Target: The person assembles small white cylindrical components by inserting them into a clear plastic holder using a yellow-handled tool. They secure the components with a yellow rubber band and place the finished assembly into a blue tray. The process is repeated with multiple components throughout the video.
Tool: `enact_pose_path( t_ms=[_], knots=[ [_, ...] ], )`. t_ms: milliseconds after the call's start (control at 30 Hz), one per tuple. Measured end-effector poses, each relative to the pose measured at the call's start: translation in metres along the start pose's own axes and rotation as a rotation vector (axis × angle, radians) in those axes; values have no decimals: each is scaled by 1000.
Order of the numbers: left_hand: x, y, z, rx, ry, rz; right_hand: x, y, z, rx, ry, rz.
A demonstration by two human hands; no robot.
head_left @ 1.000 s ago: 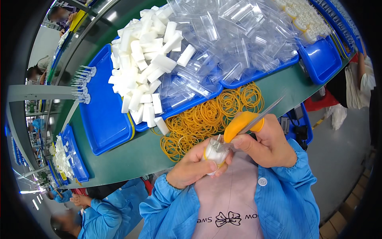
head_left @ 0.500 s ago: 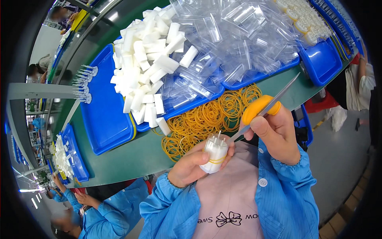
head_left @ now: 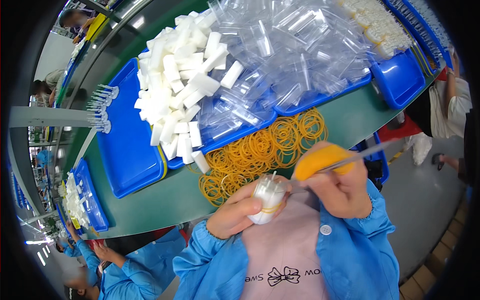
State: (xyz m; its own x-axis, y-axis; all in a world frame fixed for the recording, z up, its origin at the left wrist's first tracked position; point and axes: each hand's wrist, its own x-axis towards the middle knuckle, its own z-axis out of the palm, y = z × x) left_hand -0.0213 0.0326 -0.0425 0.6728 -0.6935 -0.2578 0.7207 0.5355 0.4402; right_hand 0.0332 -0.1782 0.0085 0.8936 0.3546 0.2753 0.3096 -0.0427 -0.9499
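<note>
My left hand [head_left: 234, 212] is closed around a small white bundle [head_left: 267, 205] in a clear wrap. A yellow rubber band circles its lower part, and thin white prongs stand up from its top. Close on the right, my right hand [head_left: 340, 187] grips slim metal tweezers [head_left: 372, 149], their back end pointing up to the right. Orange-yellow finger covering [head_left: 322, 161] shows on that hand. The tweezers' tip is blurred near the top of the bundle; whether they touch cannot be made out. Just beyond both hands lies a heap of yellow rubber bands [head_left: 255, 155].
White foam blocks [head_left: 175, 90] and clear plastic sleeves [head_left: 300, 55] are heaped in blue trays beyond the bands. A blue tray [head_left: 127, 150] stands at left, a smaller blue tray [head_left: 400, 80] at right. Co-workers, one in a blue sleeve [head_left: 135, 272], sit along the green table [head_left: 145, 210].
My right hand has turned and come down slightly leftward, so the tweezers lie flatter, with their tip higher by the bundle's top. My left hand still holds the bundle, slightly lower.
</note>
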Motion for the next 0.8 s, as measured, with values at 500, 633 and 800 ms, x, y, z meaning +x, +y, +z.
enact_pose_path(
  t_ms=[500,633,800],
  knots=[
    [-4,25,19,253,298,501,-39,51,-74,-1070,177,44],
    [-4,22,14,129,237,444,-35,43,-61,-920,315,56],
    [0,15,18,-37,188,235,-24,-4,-17,-332,-7,16]
  ],
)
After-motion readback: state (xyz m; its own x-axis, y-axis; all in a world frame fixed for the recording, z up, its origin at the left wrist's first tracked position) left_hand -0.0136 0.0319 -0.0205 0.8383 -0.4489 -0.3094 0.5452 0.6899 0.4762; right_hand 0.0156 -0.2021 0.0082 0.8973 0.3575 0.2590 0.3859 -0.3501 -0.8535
